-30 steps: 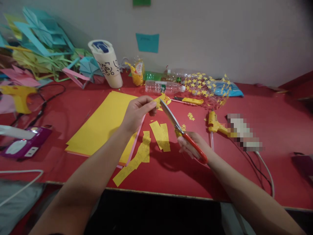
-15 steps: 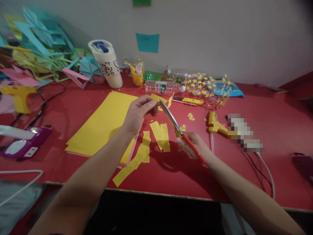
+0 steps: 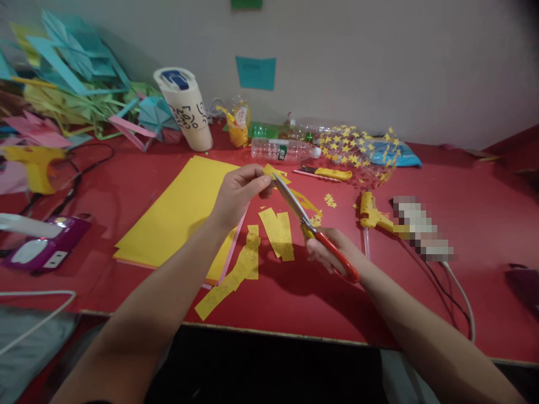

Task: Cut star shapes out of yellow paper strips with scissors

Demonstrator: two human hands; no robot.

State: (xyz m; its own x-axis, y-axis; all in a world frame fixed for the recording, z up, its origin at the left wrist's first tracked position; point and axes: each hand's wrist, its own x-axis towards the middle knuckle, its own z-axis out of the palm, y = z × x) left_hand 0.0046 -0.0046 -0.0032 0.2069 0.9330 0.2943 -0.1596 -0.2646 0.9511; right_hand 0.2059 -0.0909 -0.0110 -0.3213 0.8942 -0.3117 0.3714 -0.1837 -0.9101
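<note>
My left hand (image 3: 245, 191) pinches a small piece of yellow paper (image 3: 275, 171) between thumb and fingers. Red-handled scissors (image 3: 298, 209) are gripped in my right hand (image 3: 330, 249), their blade tips at the paper beside my left thumb. A thin yellow offcut (image 3: 309, 203) trails beyond the blades. Below my hands lie several yellow paper strips (image 3: 269, 231) with faint drawn outlines. Small cut-out stars (image 3: 330, 200) rest in little piles right of the scissors. Under my left wrist is a stack of yellow sheets (image 3: 168, 224).
Along the wall stand a white tumbler (image 3: 185, 109), a plastic cup with yellow scraps (image 3: 238, 126), a clear bottle (image 3: 284, 150) and a star-covered clear form (image 3: 357, 148). A utility knife (image 3: 332, 173) and a yellow glue gun (image 3: 370, 213) lie at right. Folded paper shapes (image 3: 84, 73) crowd the left.
The yellow paper has turned in my left fingers, and its thin offcut now hangs lower, to the right of the blades. The scissors' handles have shifted slightly right.
</note>
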